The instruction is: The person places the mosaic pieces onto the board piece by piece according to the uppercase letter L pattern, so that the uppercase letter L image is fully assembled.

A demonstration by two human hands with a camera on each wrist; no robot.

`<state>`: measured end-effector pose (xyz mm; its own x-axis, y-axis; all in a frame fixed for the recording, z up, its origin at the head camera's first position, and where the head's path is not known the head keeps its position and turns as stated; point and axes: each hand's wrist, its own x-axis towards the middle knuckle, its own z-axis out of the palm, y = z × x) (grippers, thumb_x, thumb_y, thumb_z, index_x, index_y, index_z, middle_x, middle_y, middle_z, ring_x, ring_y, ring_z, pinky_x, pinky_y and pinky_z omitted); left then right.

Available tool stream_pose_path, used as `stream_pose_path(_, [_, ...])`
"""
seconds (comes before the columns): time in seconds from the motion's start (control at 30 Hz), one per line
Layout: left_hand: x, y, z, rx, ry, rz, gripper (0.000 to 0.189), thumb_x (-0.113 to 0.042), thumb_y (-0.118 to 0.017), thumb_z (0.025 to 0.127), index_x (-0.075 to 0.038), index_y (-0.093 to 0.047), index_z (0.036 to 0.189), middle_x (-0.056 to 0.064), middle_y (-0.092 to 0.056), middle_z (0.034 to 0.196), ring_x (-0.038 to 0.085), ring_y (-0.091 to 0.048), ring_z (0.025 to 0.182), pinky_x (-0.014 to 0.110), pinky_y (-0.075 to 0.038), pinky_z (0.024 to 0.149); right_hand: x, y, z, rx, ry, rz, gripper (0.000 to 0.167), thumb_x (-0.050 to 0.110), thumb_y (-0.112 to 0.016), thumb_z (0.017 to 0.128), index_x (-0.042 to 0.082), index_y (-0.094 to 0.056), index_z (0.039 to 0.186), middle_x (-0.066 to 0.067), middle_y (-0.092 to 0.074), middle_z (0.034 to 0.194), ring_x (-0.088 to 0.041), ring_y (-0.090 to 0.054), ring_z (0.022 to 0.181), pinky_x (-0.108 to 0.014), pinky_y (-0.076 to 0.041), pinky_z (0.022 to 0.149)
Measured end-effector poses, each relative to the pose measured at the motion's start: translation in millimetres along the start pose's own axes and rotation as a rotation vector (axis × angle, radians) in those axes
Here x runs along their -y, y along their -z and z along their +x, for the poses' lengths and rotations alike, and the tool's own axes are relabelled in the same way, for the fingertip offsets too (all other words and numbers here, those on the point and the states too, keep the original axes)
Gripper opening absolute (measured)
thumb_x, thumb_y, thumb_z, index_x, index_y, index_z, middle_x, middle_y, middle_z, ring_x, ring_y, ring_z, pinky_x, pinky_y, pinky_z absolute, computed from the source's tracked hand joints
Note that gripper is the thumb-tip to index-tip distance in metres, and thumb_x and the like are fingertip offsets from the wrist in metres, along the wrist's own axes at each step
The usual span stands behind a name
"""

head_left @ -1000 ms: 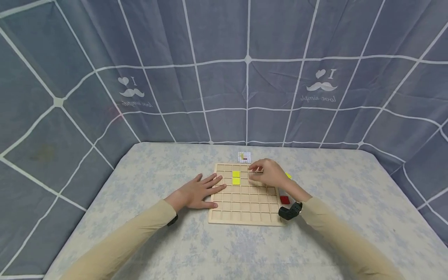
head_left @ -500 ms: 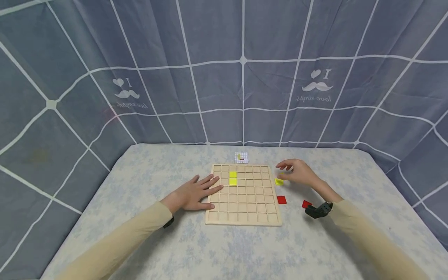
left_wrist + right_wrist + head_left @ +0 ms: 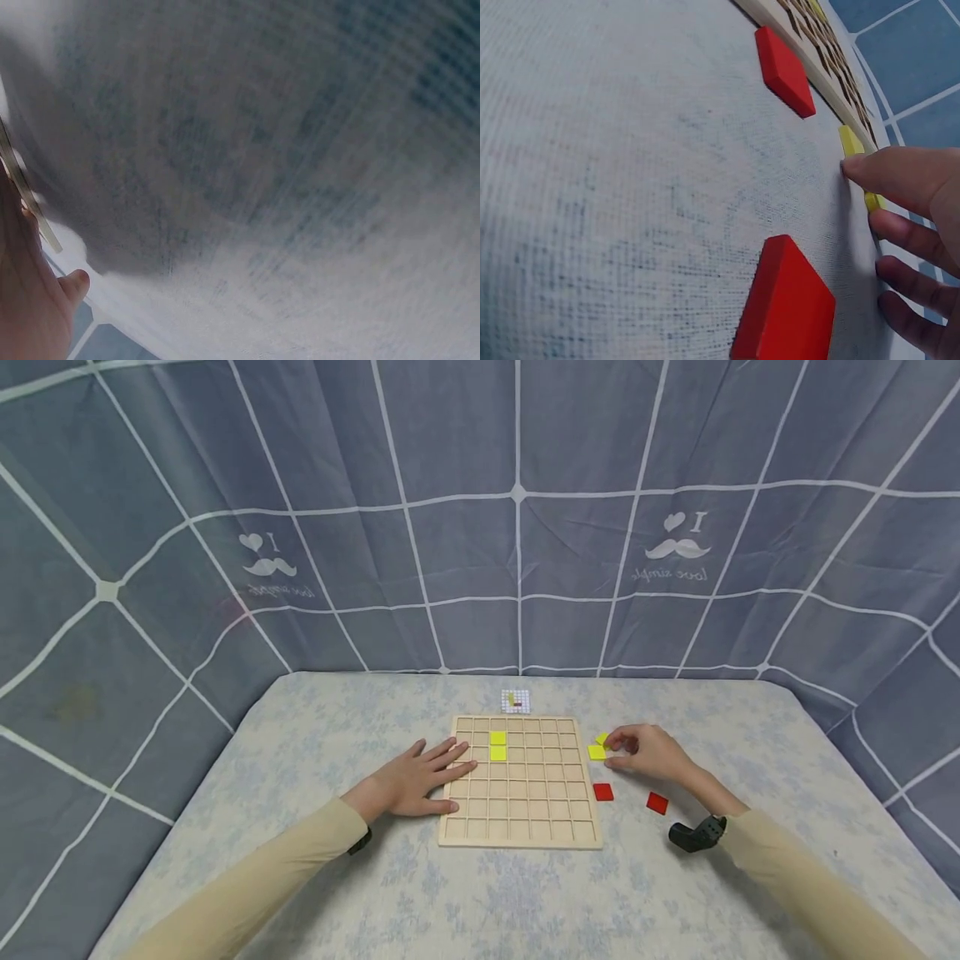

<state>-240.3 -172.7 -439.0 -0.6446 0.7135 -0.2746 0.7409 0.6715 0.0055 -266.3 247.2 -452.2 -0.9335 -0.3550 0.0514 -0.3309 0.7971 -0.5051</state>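
Lays left hand (image 3: 415,777) across left edge of pale wooden square grid board (image 3: 525,806), lower centre of head view, with fingers straight and spread, gripping nothing. Has right hand (image 3: 651,753) right of the board, with bent fingers and thumb at nearer yellow square tile (image 3: 597,752) and farther yellow square tile (image 3: 602,739), both lying just off the board's right edge. Cannot tell whether pinching either or only touching. Shows inside the board, upper left part, upper seated yellow tile (image 3: 498,738) and lower seated yellow tile (image 3: 498,752) in neighbouring cells. Has red square tile (image 3: 603,792) just right of board, second red square tile (image 3: 657,803) farther right, large at bottom of right wrist view. Shows small white gridded card (image 3: 515,702) just above board, pale floral tablecloth (image 3: 420,893) beneath, grey-blue white-lined curtain (image 3: 465,552) across upper frame. Wears beige sleeves (image 3: 810,877).
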Motion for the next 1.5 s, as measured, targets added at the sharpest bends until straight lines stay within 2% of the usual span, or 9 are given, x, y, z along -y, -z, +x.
stream_pose_path(0.27, [-1.7, 1.4, -1.2, -0.011, -0.019, -0.013, 0.071, -0.062, -0.035, 0.097, -0.028, -0.015, 0.156, 0.003, -0.009, 0.164, 0.026, -0.008, 0.151, 0.059, -0.016, 0.116, 3.6, -3.9, -0.3, -0.006, -0.021, -0.013, 0.03, 0.024, -0.08, 0.076, 0.008, -0.073, 0.101, -0.001, -0.069, 0.086, -0.011, -0.05, 0.068, -0.024, -0.04, 0.06])
stream_pose_path(0.53, [0.8, 0.8, -0.7, -0.013, -0.001, 0.021, 0.071, -0.065, -0.032, 0.096, -0.031, -0.013, 0.156, 0.001, -0.007, 0.164, 0.025, -0.007, 0.151, 0.059, -0.017, 0.116, 7.3, 4.8, 5.2, 0.048, 0.095, -0.043, 0.031, 0.02, -0.077, 0.081, 0.01, -0.072, 0.11, -0.002, -0.066, 0.092, -0.008, -0.046, 0.066, -0.023, -0.038, 0.058])
stream_pose_path(0.73, [0.1, 4.0, -1.3, -0.007, -0.001, 0.009, 0.071, -0.063, -0.034, 0.096, -0.03, -0.013, 0.156, 0.001, -0.007, 0.164, 0.024, -0.006, 0.151, 0.059, -0.017, 0.117, 7.1, 7.2, 8.9, 0.076, 0.081, -0.075, 0.027, 0.024, -0.077, 0.081, 0.012, -0.074, 0.106, -0.003, -0.066, 0.094, -0.008, -0.048, 0.067, -0.024, -0.041, 0.06])
stream_pose_path(1.07, [1.0, -1.1, 4.1, 0.007, 0.013, 0.029, 0.071, -0.066, -0.031, 0.096, -0.034, -0.01, 0.155, -0.004, -0.002, 0.164, 0.02, -0.003, 0.151, 0.057, -0.016, 0.117, 2.6, 6.0, 3.5, 0.026, 0.071, -0.086, 0.026, 0.026, -0.08, 0.078, 0.01, -0.076, 0.098, 0.0, -0.068, 0.089, -0.007, -0.048, 0.067, -0.023, -0.041, 0.06])
stream_pose_path(1.3, [1.4, -2.1, 3.8, -0.002, 0.001, 0.03, 0.071, -0.066, -0.029, 0.096, -0.033, -0.009, 0.156, -0.002, -0.003, 0.164, 0.022, -0.004, 0.151, 0.058, -0.018, 0.117, 1.7, 5.1, 0.5, 0.02, 0.076, -0.081, 0.014, 0.021, -0.08, 0.077, 0.013, -0.077, 0.088, 0.002, -0.067, 0.085, -0.008, -0.049, 0.068, -0.023, -0.043, 0.061])
stream_pose_path(1.5, [1.0, -1.2, 1.5, 0.003, 0.0, 0.034, 0.071, -0.066, -0.03, 0.096, -0.032, -0.01, 0.156, 0.0, -0.004, 0.164, 0.024, -0.005, 0.151, 0.058, -0.018, 0.116, 8.1, 2.0, -0.9, 0.015, 0.091, -0.12, 0.031, 0.031, -0.08, 0.076, 0.01, -0.075, 0.098, 0.0, -0.069, 0.088, -0.006, -0.052, 0.069, -0.024, -0.045, 0.062])
